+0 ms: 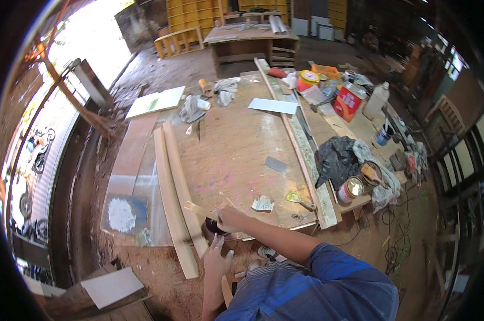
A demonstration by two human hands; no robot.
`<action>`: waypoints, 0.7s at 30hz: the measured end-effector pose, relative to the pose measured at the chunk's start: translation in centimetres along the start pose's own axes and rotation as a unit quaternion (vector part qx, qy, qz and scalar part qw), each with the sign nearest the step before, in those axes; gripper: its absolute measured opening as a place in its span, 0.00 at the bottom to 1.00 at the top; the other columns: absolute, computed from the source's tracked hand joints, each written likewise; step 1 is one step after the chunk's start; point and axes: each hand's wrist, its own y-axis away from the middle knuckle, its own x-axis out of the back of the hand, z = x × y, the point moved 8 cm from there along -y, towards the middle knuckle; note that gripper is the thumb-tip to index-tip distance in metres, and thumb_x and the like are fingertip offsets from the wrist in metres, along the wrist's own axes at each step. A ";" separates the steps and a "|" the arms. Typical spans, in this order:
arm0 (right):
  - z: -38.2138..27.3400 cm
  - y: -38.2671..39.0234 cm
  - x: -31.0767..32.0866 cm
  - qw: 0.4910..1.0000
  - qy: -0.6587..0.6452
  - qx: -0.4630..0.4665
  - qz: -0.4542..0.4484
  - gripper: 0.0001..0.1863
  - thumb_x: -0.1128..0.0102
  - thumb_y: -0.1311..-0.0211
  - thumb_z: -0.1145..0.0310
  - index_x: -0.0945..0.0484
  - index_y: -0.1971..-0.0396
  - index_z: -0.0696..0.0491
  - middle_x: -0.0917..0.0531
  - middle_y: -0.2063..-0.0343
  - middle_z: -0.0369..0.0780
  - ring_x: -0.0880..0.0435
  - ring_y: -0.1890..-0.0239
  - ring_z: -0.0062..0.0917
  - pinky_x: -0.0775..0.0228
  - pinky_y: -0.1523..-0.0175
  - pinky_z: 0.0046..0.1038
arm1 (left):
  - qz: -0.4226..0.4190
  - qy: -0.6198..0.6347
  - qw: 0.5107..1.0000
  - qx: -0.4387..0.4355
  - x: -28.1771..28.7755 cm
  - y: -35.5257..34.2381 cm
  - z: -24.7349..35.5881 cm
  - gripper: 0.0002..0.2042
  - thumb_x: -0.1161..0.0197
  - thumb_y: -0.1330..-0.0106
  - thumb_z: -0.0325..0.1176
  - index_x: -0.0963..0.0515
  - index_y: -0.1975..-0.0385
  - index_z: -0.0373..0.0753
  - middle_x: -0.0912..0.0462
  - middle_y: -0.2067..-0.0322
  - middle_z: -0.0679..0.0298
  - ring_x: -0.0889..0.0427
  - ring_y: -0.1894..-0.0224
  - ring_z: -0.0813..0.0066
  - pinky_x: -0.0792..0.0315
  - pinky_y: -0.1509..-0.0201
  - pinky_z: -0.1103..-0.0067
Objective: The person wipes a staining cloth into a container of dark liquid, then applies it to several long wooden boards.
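At the table's near edge, my right hand (232,218) is closed around the end of a short pale wooden strip (200,209) that points left over two long planks. Beneath its fingers is a dark maroon piece (216,227), whose kind I cannot make out. My left hand (216,259) is just below, thumb apart and fingers stretched up to the maroon piece; whether they touch it is unclear. The two planks (173,203) lie side by side and overhang the near edge. Another bit of pale wood (227,293) shows beside my left forearm, mostly hidden.
On the wooden table (226,150) lie a grey sheet (275,164), a paintbrush (301,201) and a board with white powder (123,214). To the right are an open can (350,190), a black plastic bag (337,160) and a red tin (348,101). Cables (394,235) trail on the floor.
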 end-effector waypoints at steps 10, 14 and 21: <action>0.0 0.2 0.2 0.989 -0.024 0.001 0.145 0.08 0.38 0.42 0.72 0.19 0.64 0.56 0.14 0.68 0.56 0.13 0.61 0.55 0.22 0.55 0.51 | 0.147 0.072 0.986 0.007 1.3 -3.7 -2.5 0.39 0.20 0.44 0.30 0.33 0.33 0.30 0.23 0.43 0.45 0.21 0.39 0.44 0.28 0.31 0.59; -0.2 -0.2 -1.2 0.993 -0.076 -0.001 0.091 0.10 0.37 0.40 0.70 0.19 0.60 0.56 0.14 0.66 0.56 0.13 0.61 0.54 0.22 0.55 0.49 | 0.143 0.126 0.981 -0.033 -0.5 -6.1 -5.4 0.45 0.16 0.48 0.34 0.35 0.32 0.27 0.27 0.36 0.43 0.22 0.36 0.46 0.29 0.28 0.62; 0.9 0.4 -0.2 0.992 -0.013 -0.030 0.125 0.11 0.34 0.39 0.67 0.18 0.59 0.56 0.13 0.65 0.54 0.12 0.60 0.51 0.21 0.52 0.46 | 0.138 0.127 0.982 0.017 0.0 -6.8 -3.1 0.46 0.15 0.51 0.30 0.35 0.32 0.26 0.25 0.39 0.42 0.21 0.36 0.45 0.25 0.33 0.64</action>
